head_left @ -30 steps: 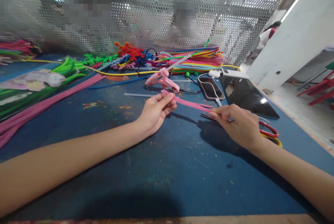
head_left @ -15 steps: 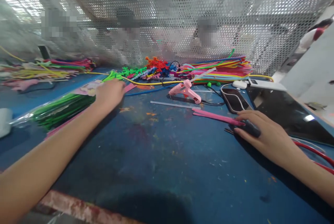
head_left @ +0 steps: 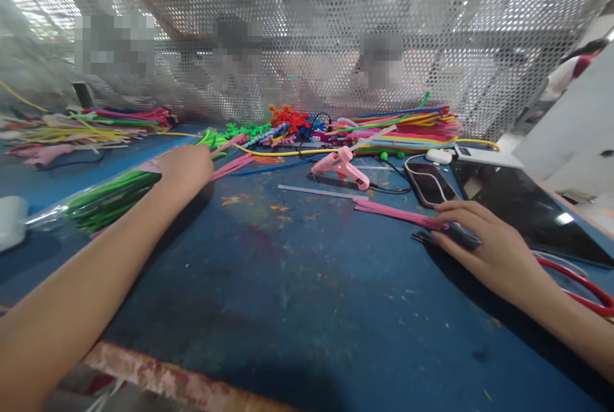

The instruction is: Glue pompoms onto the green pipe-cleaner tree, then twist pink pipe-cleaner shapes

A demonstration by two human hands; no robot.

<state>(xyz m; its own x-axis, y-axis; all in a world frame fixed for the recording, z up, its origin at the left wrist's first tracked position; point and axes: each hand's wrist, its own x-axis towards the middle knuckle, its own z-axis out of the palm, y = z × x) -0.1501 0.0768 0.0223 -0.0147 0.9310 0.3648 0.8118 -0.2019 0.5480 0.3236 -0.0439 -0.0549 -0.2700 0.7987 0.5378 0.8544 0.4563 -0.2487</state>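
Observation:
My left hand (head_left: 187,166) is closed around pink pipe cleaners (head_left: 233,167), whose ends fan out beyond its fingers. It rests over the clear bag of green pipe cleaners (head_left: 112,198), and its fingertips are hidden. On the right, my right hand (head_left: 489,245) curls over a dark tool (head_left: 463,236), with thumb and forefinger on either side; thin dark tips show below the thumb. Several pink pipe cleaners (head_left: 396,211) lie on the table with their ends against these fingers. A pale flat strip (head_left: 321,192) touches their far end.
A pink glue gun (head_left: 341,167) with a lit light lies mid-table. Bundles of coloured pipe cleaners (head_left: 407,125) line the mesh screen (head_left: 307,73). At right are a phone (head_left: 429,183), a dark glossy panel (head_left: 518,207) and a red-handled tool (head_left: 575,279). People are beyond the mesh.
My left hand has drawn back toward the left and nearer to me, and more pink pipe cleaners now show beyond it, spread apart. My right hand has barely moved.

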